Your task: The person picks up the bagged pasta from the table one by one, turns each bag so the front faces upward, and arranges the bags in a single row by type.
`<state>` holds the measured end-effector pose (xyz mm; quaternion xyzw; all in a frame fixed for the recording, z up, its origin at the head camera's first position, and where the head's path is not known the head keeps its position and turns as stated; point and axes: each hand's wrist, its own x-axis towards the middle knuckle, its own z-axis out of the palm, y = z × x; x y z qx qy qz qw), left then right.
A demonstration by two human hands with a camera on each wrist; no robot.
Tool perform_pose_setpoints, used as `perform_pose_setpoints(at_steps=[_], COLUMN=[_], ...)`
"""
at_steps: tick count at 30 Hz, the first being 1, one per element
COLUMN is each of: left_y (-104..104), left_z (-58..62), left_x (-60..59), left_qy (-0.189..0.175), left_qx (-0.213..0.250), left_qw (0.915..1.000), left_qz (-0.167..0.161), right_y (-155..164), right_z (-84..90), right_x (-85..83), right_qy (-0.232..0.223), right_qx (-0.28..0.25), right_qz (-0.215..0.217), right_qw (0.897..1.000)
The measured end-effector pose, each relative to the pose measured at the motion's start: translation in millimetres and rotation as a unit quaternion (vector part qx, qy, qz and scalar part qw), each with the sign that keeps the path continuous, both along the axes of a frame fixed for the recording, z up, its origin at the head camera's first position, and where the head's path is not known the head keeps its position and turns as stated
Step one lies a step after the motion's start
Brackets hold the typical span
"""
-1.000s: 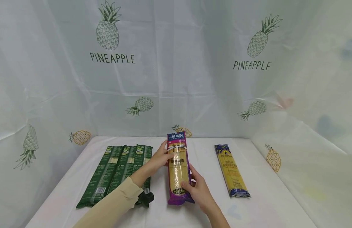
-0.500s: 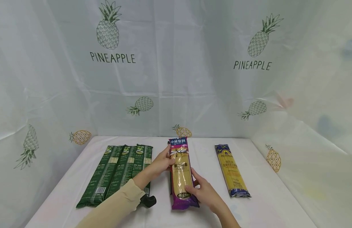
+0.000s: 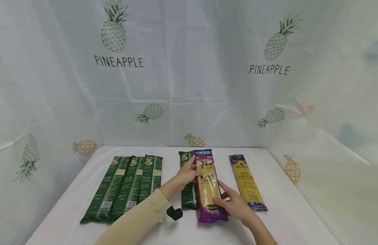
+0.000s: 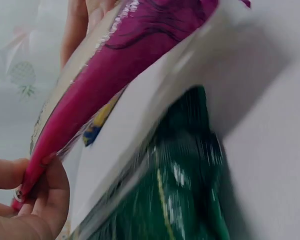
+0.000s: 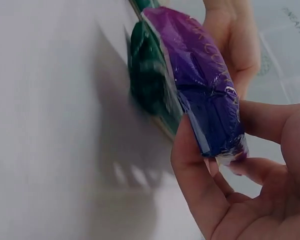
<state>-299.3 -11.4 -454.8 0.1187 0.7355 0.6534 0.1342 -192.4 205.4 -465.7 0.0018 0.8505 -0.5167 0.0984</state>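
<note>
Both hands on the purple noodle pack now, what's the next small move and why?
Probably lower the purple pack flat onto the table between the single green pack and the yellow pack: left hand and right hand hold its ends there.

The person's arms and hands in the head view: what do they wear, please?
The left arm wears a long beige sleeve down to the wrist, with a small black device under that wrist. The left hand is bare. The right hand and its forearm are bare too; no ring, watch or glove is visible.
</note>
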Motion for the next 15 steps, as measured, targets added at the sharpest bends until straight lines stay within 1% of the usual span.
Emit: perform_pose_setpoints(at_steps=[5, 7, 11, 15], left_y=[25, 35, 55, 72], left_z=[-8.2, -9.8, -13.5, -20.3], left_x=[-5.7, -7.3, -11.8, -19.0], left_qy=[0.003, 0.005, -0.001, -0.017], left_qx=[-0.017, -0.020, -0.001, 0.004], left_qw=[0.9999, 0.9998, 0.9999, 0.9998], left_qz=[-0.002, -0.004, -0.011, -0.011], right_y=[22, 31, 46, 56], right_z=[1.5, 1.9, 1.9, 2.1], right_x=[-3.7, -5.0, -7.7, -11.6], right_qy=[-0.001, 0.001, 0.018, 0.042], right_qx=[0.043, 0.065, 0.105, 0.144], right_qz=[-0.027, -0.030, -0.026, -0.026], right_qw=[0.999, 0.997, 0.994, 0.988])
